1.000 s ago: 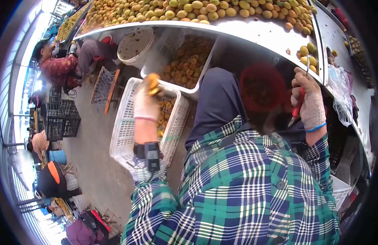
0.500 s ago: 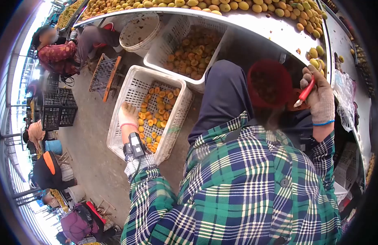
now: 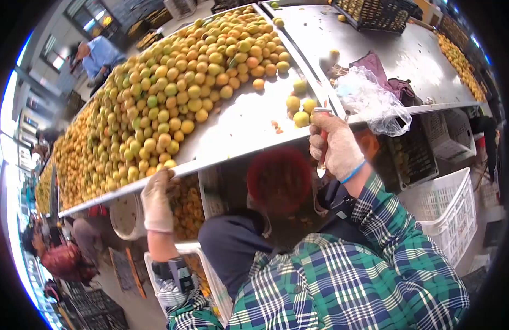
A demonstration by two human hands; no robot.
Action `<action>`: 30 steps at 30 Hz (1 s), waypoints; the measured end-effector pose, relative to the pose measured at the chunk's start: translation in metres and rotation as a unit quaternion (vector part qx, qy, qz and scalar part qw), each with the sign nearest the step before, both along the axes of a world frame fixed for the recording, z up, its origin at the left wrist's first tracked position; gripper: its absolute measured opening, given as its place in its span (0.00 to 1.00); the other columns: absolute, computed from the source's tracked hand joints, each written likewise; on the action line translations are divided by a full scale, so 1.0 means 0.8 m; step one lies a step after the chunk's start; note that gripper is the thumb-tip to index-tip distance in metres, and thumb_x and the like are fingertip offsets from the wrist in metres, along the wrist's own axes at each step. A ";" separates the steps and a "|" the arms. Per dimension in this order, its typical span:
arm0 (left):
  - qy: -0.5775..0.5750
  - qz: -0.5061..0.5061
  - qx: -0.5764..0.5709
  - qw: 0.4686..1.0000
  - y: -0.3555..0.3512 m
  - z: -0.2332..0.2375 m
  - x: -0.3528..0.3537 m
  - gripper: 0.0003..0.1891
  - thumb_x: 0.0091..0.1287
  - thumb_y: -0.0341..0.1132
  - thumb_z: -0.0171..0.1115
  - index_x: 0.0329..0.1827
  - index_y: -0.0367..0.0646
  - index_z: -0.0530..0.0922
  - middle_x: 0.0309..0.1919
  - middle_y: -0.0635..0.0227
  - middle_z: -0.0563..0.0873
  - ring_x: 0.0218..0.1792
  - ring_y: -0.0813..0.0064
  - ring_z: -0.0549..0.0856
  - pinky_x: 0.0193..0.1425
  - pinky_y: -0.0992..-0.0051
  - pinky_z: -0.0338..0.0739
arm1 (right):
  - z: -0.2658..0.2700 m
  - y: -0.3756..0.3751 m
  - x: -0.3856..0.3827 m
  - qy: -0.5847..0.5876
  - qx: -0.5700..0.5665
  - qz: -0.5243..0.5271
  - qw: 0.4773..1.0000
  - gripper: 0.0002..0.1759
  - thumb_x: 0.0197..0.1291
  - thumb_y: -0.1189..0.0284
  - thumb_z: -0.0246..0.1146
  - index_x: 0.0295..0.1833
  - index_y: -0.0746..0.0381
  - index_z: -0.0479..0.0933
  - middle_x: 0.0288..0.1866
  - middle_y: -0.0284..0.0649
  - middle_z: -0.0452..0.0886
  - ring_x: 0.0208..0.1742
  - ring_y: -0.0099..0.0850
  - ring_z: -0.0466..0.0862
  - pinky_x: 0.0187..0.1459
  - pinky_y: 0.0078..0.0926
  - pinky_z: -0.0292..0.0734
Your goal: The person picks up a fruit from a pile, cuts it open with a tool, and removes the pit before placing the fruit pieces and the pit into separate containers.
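Note:
My left hand (image 3: 157, 203), in a pale work glove, is at the near edge of the sorting table. Its bent fingers close on a yellow apricot (image 3: 170, 164) at the front of the pile. My right hand (image 3: 338, 147), gloved too, is wrapped round a red-handled tool (image 3: 323, 144) with its metal tip pointing down. Just beyond it several greenish-yellow apricots (image 3: 301, 119) lie on the metal tabletop. A large heap of apricots (image 3: 172, 93) covers the table's left part.
Below the table are a red bucket (image 3: 279, 179), a white bucket (image 3: 125, 217) and a crate of apricot halves (image 3: 187, 212). A clear plastic bag (image 3: 373, 99) lies right of my right hand. A white basket (image 3: 447, 214) stands at the right. Other people sit at left.
My view has swung up toward the table. My left hand has gone from the white crate of apricot halves to the pile's edge. My right hand still grips the red-handled tool.

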State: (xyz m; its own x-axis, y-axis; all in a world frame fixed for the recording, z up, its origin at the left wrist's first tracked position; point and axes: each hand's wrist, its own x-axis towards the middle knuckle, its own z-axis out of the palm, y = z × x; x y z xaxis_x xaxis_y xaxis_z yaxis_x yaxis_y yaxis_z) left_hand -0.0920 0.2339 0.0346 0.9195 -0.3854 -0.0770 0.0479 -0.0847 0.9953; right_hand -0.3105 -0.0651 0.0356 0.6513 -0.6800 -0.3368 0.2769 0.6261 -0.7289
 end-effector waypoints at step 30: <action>-0.003 -0.259 0.273 0.927 -0.429 -0.087 0.086 0.19 0.61 0.47 0.69 0.41 0.38 0.80 0.24 0.71 0.78 0.26 0.78 0.78 0.31 0.80 0.74 | -0.012 -0.167 0.120 0.144 -0.121 0.123 0.974 0.14 0.68 0.61 0.57 0.51 0.58 0.74 0.28 0.35 0.75 0.22 0.23 0.73 0.24 0.22 0.69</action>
State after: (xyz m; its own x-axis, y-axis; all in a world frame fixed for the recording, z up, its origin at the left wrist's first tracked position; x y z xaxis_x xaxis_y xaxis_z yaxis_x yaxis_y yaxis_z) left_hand -0.0232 -0.1094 -0.0352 0.6240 -0.6796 -0.3858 -0.1454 -0.5860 0.7972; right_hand -0.2141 -0.1989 0.0258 0.7072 -0.5968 -0.3792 -0.0975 0.4488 -0.8883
